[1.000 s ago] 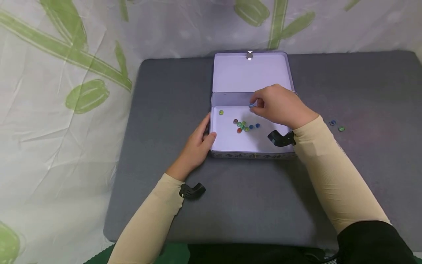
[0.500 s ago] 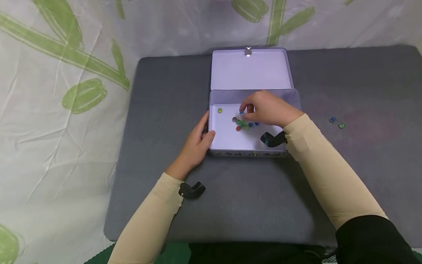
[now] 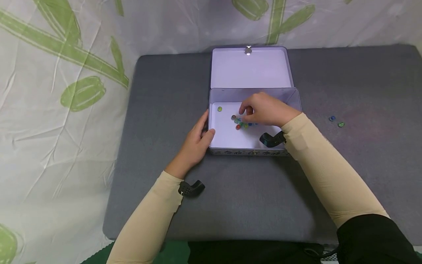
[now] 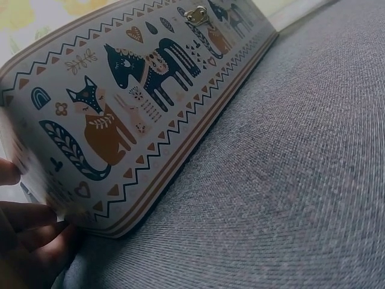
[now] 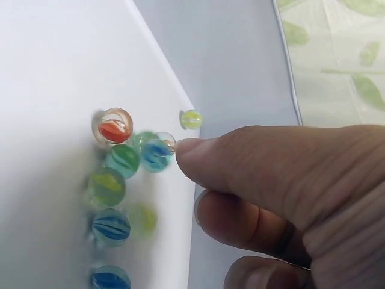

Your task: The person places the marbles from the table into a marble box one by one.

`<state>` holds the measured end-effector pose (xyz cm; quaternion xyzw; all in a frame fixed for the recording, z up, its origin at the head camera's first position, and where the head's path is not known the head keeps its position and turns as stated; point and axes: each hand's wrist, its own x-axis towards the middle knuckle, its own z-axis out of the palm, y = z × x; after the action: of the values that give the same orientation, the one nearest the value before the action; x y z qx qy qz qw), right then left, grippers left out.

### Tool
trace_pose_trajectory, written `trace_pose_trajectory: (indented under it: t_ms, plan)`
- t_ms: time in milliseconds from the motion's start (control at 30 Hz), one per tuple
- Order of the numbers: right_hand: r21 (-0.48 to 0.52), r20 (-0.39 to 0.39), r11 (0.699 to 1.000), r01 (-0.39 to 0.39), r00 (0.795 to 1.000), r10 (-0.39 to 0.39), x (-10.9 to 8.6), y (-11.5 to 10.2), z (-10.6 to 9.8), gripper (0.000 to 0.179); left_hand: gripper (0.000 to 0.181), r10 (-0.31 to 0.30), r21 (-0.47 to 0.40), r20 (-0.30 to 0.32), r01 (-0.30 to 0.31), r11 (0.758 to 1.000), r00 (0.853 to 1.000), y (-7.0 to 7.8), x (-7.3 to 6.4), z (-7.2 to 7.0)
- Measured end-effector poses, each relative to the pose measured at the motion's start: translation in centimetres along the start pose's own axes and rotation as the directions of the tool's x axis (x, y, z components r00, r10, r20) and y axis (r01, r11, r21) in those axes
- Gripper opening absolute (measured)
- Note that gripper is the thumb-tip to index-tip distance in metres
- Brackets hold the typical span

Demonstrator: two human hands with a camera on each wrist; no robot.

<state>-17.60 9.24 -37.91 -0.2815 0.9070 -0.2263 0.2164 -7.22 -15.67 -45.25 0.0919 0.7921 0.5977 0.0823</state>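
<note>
A hinged tin box [image 3: 227, 141] with a pale lilac inside lies opened on the grey table. My left hand [image 3: 194, 145] holds its left wall, thumb over the rim and fingers along the outside. The left wrist view shows fingers [image 4: 30, 217] against the corner of the animal-printed tin. Inside the box, my right hand [image 3: 267, 110] hovers over several glass marbles, its thumb and index finger apart. A blue marble [image 5: 156, 155] sits just off the thumb tip, beside a red marble [image 5: 114, 129] and green ones. A yellow-green marble [image 3: 219, 109] lies alone near the back left corner.
On the table right of the box lie a blue marble [image 3: 332, 118] and a green marble [image 3: 341, 124]. The lid [image 3: 250, 68] leans back behind the box, its clasp at the top. A leaf-patterned sheet [image 3: 184, 25] hangs beyond the table.
My right hand has moved left and down to the marble cluster and let go of the blue marble it pinched. My left hand has stayed on the box.
</note>
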Motion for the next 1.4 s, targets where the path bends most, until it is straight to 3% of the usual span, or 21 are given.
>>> trace_pose_trajectory:
  t_ms: [400, 600, 767, 1033, 1267, 1400]
  plan:
    - [0.023, -0.118, 1.0, -0.002, 0.993, 0.004, -0.9, -0.2, -0.7, 0.021, 0.07, -0.002, 0.015, 0.004, 0.002, 1.0, 1.0, 0.1, 0.0, 0.0]
    - [0.01, -0.202, 1.0, 0.03, 0.979, -0.027, -2.4, -0.6, -1.8, 0.018, 0.07, 0.0, 0.02, 0.001, 0.0, 1.0, 1.0, 0.0, 0.0, 0.1]
    - [0.009, -0.261, 1.0, 0.01, 0.965, -0.007, -4.3, -0.9, -3.0, 0.02, 0.069, 0.013, 0.033, -0.002, -0.012, 0.999, 1.0, 0.1, 0.0, 0.1]
    - [0.032, -0.375, 0.999, -0.028, 0.926, 0.038, -8.1, -0.5, -4.2, 0.023, 0.069, 0.012, 0.027, -0.003, -0.012, 1.0, 1.0, 0.2, -0.1, 0.1]
    - [0.1, -0.456, 0.989, -0.108, 0.878, 0.142, -11.3, 1.7, -4.2, 0.023, 0.069, 0.012, 0.033, -0.002, -0.012, 0.999, 1.0, 0.1, -0.1, 0.3]
    - [0.153, -0.454, 0.976, -0.154, 0.866, 0.208, -12.8, 3.5, -4.3, 0.025, 0.069, 0.016, 0.04, -0.015, -0.015, 0.999, 1.0, 0.1, -0.1, 0.4]
